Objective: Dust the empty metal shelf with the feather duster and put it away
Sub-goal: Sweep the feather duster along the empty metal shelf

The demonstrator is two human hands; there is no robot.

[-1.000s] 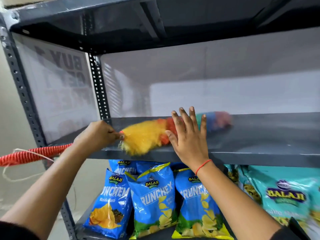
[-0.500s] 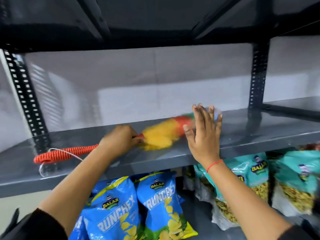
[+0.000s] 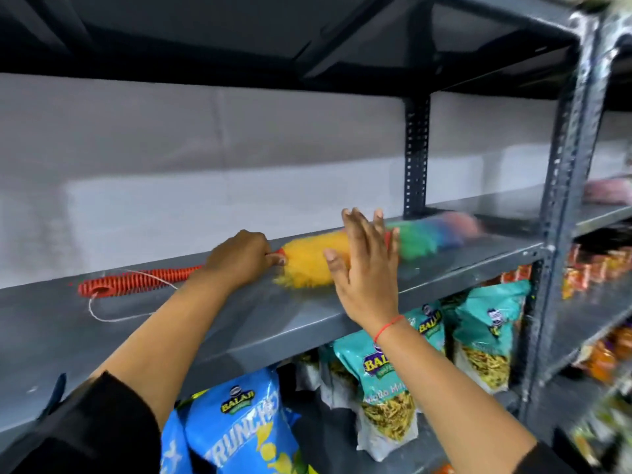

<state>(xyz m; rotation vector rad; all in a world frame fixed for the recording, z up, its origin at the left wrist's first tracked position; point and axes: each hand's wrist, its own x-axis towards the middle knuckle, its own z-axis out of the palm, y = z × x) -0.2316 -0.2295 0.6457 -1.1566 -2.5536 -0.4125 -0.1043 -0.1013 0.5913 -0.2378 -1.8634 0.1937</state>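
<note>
A rainbow feather duster (image 3: 307, 260) lies along the grey metal shelf (image 3: 239, 323), its yellow, green, blue and pink fluff stretching right toward the upright post. My left hand (image 3: 239, 256) is shut on its red ribbed handle (image 3: 136, 282), which trails left with a white string loop. My right hand (image 3: 364, 265) hovers open in front of the duster's middle, fingers spread and pointing up, hiding part of the fluff. The duster's far tip is blurred.
A perforated grey upright (image 3: 415, 155) stands at the back, another post (image 3: 564, 186) at the front right. Below hang blue chip bags (image 3: 239, 429) and teal snack bags (image 3: 386, 374). A pink object (image 3: 608, 193) lies on the neighbouring shelf to the right.
The duster has swept to the right along the shelf, both hands moving with it. My view has turned right, so the right post and neighbouring shelves now show.
</note>
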